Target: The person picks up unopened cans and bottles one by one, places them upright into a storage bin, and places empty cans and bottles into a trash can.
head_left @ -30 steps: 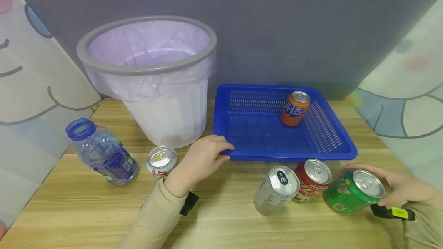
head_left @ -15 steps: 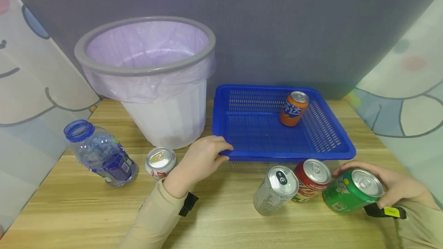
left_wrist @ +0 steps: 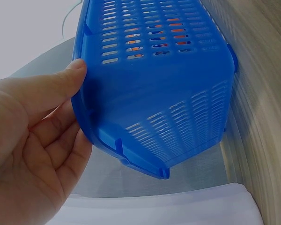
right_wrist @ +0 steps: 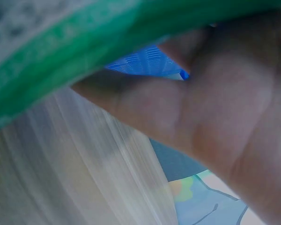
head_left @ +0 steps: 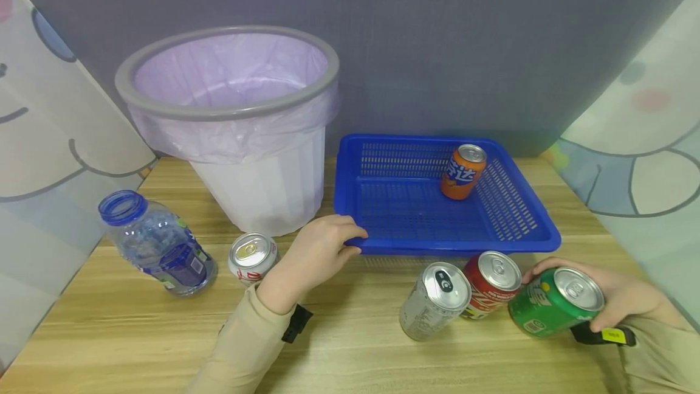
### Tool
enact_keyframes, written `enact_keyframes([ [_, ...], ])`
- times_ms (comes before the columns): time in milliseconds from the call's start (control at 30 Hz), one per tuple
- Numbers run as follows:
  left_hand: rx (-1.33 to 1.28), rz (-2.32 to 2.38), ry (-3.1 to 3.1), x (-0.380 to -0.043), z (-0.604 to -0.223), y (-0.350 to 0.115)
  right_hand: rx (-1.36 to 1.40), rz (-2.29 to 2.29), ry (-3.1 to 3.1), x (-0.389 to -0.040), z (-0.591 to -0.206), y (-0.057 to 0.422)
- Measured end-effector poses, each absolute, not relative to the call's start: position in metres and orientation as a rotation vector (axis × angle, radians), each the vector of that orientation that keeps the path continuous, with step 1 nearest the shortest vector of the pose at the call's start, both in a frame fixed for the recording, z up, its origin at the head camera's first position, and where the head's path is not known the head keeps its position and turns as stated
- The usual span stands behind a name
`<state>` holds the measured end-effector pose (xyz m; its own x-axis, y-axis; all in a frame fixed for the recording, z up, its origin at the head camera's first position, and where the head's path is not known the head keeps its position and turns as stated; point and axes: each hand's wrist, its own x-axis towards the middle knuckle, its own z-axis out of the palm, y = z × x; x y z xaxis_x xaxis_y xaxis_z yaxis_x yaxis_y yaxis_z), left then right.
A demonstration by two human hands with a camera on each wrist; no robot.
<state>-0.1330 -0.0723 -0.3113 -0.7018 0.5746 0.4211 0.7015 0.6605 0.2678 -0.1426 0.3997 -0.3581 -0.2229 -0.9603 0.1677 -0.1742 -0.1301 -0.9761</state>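
In the head view my left hand (head_left: 314, 254) grips the near left corner of the blue plastic basket (head_left: 437, 245). Its thumb and fingers pinch the rim in the left wrist view, where the hand (left_wrist: 37, 136) lies left of the basket wall (left_wrist: 145, 89). An orange soda can (head_left: 463, 172) stands inside at the back right. On the right, my right hand (head_left: 618, 293) curls round a green soda can (head_left: 552, 306), fingers behind it and thumb on the near side. Beside that are a red can (head_left: 489, 287) and a silver-grey can (head_left: 434, 303).
Left of the basket stands a white bin (head_left: 262, 181) with a lilac liner and grey rim. A white cola can (head_left: 253, 257) sits by my left forearm, partly hidden. An uncapped clear bottle (head_left: 164, 248) with a blue neck is farther left on the wooden table (head_left: 383, 363).
My right wrist has shifted slightly left, closer in to the green can. The whole head view has drifted a little; my left hand keeps its hold on the rim.
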Motion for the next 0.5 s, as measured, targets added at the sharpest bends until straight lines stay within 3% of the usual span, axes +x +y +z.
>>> enact_keyframes([
  [500, -1.022, -0.596, -2.577, -0.1328, -0.3113, -0.0723, -1.323, -1.393, 1.538, -0.1429, -0.3594, 0.3984],
])
